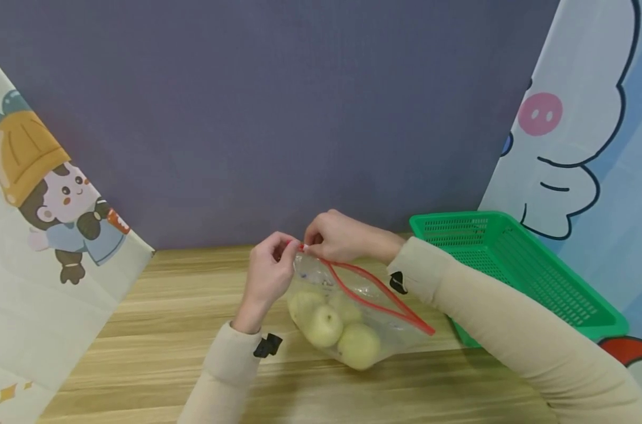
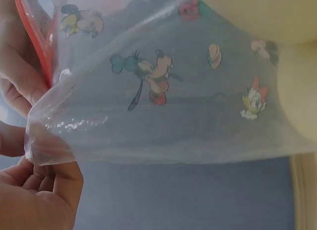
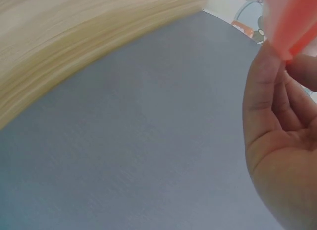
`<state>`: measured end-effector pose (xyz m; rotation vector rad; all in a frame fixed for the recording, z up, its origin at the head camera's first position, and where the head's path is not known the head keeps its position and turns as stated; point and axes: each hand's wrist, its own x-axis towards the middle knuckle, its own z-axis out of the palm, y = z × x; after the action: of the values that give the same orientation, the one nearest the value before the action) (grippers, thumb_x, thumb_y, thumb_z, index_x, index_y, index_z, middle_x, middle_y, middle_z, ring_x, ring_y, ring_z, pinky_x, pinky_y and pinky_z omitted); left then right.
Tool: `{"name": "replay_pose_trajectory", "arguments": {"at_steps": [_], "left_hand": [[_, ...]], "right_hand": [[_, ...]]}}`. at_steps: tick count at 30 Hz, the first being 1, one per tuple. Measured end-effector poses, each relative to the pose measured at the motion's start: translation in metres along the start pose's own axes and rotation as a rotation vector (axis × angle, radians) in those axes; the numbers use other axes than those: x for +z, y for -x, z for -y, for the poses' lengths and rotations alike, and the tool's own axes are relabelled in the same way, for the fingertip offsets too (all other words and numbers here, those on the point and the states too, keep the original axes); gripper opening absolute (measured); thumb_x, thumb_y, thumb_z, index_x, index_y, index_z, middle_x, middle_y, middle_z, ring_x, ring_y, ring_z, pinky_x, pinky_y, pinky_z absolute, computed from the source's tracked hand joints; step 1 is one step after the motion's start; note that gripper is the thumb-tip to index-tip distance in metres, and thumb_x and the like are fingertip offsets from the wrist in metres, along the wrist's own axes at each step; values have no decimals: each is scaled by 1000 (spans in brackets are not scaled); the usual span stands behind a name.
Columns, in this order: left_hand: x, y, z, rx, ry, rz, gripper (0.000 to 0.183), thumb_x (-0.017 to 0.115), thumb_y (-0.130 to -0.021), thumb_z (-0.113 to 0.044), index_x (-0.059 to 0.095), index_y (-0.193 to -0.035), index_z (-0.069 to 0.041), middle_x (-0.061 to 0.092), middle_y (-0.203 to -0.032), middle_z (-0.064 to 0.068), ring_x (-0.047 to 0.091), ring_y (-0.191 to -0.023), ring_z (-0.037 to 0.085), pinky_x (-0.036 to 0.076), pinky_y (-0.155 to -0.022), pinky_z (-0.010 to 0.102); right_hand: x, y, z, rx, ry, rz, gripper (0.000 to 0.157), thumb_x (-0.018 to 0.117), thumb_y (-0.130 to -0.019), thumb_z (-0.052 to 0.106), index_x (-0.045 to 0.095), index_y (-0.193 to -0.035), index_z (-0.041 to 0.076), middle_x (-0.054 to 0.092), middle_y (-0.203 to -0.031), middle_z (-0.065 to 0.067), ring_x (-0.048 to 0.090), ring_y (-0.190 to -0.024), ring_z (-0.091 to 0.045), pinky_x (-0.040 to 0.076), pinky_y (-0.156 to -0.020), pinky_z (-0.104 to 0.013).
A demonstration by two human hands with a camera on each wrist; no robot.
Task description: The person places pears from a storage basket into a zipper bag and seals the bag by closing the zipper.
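Note:
A clear zip bag (image 1: 395,335) with a red seal strip lies on the wooden table with several pale yellow-green, round fruits (image 1: 326,325) inside. My left hand (image 1: 270,268) pinches the bag's upper left corner between thumb and fingers. Right beside it, my right hand (image 1: 342,235) pinches the red strip (image 1: 360,301) near that same corner. From there to the right end, the strip's two edges stand apart and leave the mouth gaping. Small cartoon figures are printed on the plastic (image 2: 153,76) in the left wrist view.
A green plastic basket (image 1: 543,282) stands on the right, partly behind my right sleeve. The wooden table (image 1: 183,330) meets a dark grey-blue panel (image 1: 257,118) at the back. Cartoon-printed sheets (image 1: 40,294) rise at both sides.

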<state>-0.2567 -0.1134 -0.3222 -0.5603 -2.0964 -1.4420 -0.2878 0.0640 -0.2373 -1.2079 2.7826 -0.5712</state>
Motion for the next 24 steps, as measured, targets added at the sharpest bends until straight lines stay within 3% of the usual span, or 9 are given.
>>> {"name": "replay_pose_trajectory", "arguments": {"at_steps": [7, 20, 24], "left_hand": [[3, 1, 1, 38, -1, -59, 11, 68, -97, -5, 71, -86, -2, 58, -64, 5, 50, -55, 14, 41, -48, 24], [5, 1, 0, 32, 18, -82, 12, 68, -97, -6, 70, -87, 0, 59, -65, 7, 49, -56, 13, 40, -49, 22], [8, -1, -2, 58, 13, -90, 11, 67, -97, -4, 70, -87, 0, 59, -65, 7, 49, -54, 14, 40, -47, 23]], "right_hand": [[1, 2, 1, 2, -3, 5, 17, 64, -98, 14, 77, -87, 13, 66, -69, 7, 56, -57, -10, 50, -54, -24], [-2, 12, 1, -24, 14, -1, 18, 65, -98, 13, 78, -87, 11, 65, -68, 6, 54, -55, -8, 48, -53, -22], [-5, 16, 0, -10, 12, 2, 18, 63, -99, 14, 78, -88, 12, 64, -66, 6, 50, -50, -8, 44, -49, -22]]}}
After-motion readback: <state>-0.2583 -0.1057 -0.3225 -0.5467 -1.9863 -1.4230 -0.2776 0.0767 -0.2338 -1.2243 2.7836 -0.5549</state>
